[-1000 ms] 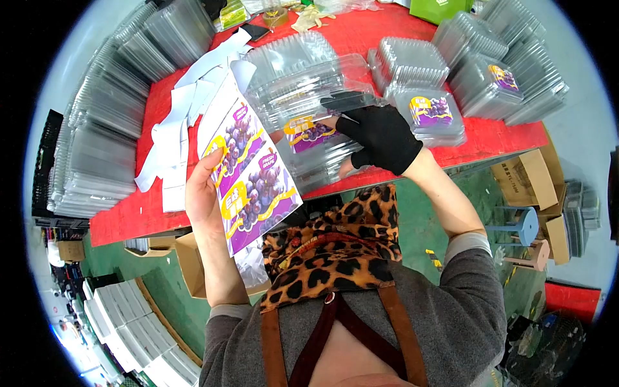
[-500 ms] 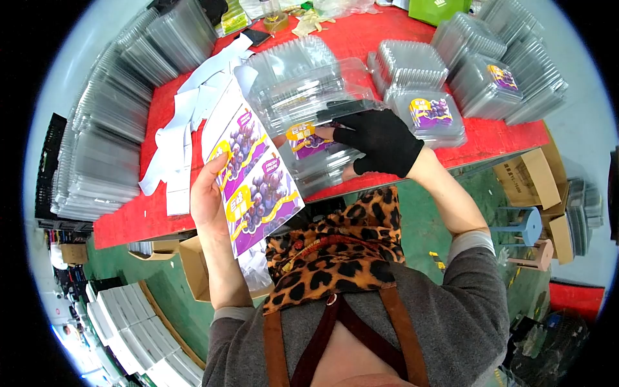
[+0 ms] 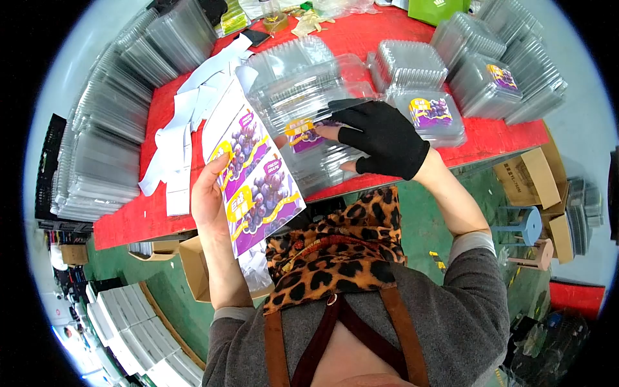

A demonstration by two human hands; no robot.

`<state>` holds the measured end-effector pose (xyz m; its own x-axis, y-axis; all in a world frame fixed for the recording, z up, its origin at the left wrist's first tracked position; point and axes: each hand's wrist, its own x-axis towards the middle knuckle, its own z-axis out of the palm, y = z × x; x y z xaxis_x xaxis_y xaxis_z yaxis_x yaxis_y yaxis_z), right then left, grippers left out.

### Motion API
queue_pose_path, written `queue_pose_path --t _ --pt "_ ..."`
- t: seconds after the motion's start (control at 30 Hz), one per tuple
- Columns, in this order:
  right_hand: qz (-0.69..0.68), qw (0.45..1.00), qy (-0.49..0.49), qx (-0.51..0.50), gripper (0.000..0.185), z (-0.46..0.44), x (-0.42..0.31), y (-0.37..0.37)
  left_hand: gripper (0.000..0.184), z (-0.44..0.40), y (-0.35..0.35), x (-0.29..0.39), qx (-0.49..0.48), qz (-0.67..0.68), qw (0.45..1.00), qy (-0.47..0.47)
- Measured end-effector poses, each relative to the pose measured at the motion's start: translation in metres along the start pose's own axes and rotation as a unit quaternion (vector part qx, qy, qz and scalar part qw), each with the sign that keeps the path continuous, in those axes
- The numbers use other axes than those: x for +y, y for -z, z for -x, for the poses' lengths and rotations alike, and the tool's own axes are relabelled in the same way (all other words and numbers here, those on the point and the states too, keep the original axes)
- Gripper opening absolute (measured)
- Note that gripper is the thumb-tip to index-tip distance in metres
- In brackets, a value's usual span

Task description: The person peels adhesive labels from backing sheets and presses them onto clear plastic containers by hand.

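My left hand [image 3: 209,192] grips a sticker sheet [image 3: 263,197] printed with purple grapes, its thumb on the front. The sheet hides most of the other fingers. In a black fingerless glove, my right hand [image 3: 385,140] lies over a clear plastic container [image 3: 317,169], fingers spread and the bare fingertips touching it. A grape label [image 3: 303,134] is on that container, beside my right fingertips. The clear lid [image 3: 351,69] stands raised at the container's far side. White backing strips [image 3: 179,138] lie to the left of the sheet.
Tall stacks of clear containers [image 3: 106,155] line the table's left edge. More stacks [image 3: 412,63] stand at the right, near a labelled container [image 3: 429,116]. A red table [image 3: 122,218] carries these. Cardboard boxes [image 3: 529,180] and a blue stool [image 3: 529,226] are at the lower right.
My right hand has slid slightly across the container, its fingers now more spread. My left hand and the sheet have shifted slightly right and down since the first frame.
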<state>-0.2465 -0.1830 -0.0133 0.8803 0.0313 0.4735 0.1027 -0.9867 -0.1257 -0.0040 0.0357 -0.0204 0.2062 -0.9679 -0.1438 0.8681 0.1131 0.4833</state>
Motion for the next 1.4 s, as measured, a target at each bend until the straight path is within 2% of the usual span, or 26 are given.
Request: queue_pose_path --t 0.13,0.23,0.3,0.37,0.43,0.53,0.6,0.7,0.83,0.93,1.03,1.17,1.27,1.33,1.4 --pt "0.009 0.998 0.019 0.063 0.053 0.000 0.002 0.001 0.057 -0.001 -0.002 -0.003 0.001 0.024 1.000 0.006" --pt "0.050 0.990 0.043 0.122 0.035 -0.002 0.005 -0.004 0.056 0.002 -0.015 -0.007 0.018 0.014 1.000 0.013" --pt "0.096 0.984 0.063 0.137 0.035 -0.003 0.004 -0.002 0.055 0.006 -0.019 -0.008 0.028 0.006 0.999 0.026" --pt "0.120 0.980 0.070 0.146 0.035 -0.003 0.004 -0.002 0.050 0.010 -0.004 -0.009 0.020 0.006 1.000 -0.019" --pt "0.123 0.979 0.065 0.148 0.033 -0.002 0.007 -0.004 0.044 0.017 0.008 -0.010 -0.007 -0.050 0.999 -0.008" --pt "0.112 0.974 0.086 0.179 0.022 0.000 0.010 -0.007 0.046 0.023 0.013 -0.016 0.073 -0.178 0.981 -0.035" --pt "0.111 0.972 0.097 0.181 0.024 0.001 0.012 -0.008 0.047 0.024 0.012 -0.021 0.133 -0.242 0.960 -0.051" --pt "0.152 0.965 0.126 0.173 0.026 0.001 0.016 -0.008 0.045 0.026 0.007 -0.025 0.152 -0.274 0.949 -0.045" --pt "0.177 0.965 0.102 0.162 0.032 0.009 0.017 -0.008 0.043 0.026 0.002 -0.031 0.134 -0.269 0.952 -0.064" --pt "0.183 0.952 0.127 0.209 0.023 0.002 0.017 -0.011 0.040 0.025 0.009 -0.042 0.127 -0.280 0.951 -0.039" --pt "0.150 0.962 0.111 0.197 0.022 -0.005 0.007 -0.007 0.037 0.025 -0.011 -0.059 0.160 -0.366 0.916 -0.033" --pt "-0.043 0.972 0.041 0.228 0.027 -0.010 -0.011 0.013 0.024 0.016 -0.020 -0.070 0.075 -0.371 0.917 -0.129" --pt "-0.027 0.974 0.097 0.203 0.040 -0.020 -0.038 0.035 0.020 0.012 -0.022 -0.073 0.064 -0.357 0.918 -0.162" --pt "-0.025 0.985 0.126 0.113 0.047 -0.027 -0.054 0.033 0.022 0.009 -0.019 -0.075 0.068 -0.360 0.916 -0.165" --pt "0.034 0.989 0.130 0.062 0.049 -0.035 -0.059 0.023 0.023 0.008 -0.028 -0.078 0.087 -0.262 0.944 -0.179"
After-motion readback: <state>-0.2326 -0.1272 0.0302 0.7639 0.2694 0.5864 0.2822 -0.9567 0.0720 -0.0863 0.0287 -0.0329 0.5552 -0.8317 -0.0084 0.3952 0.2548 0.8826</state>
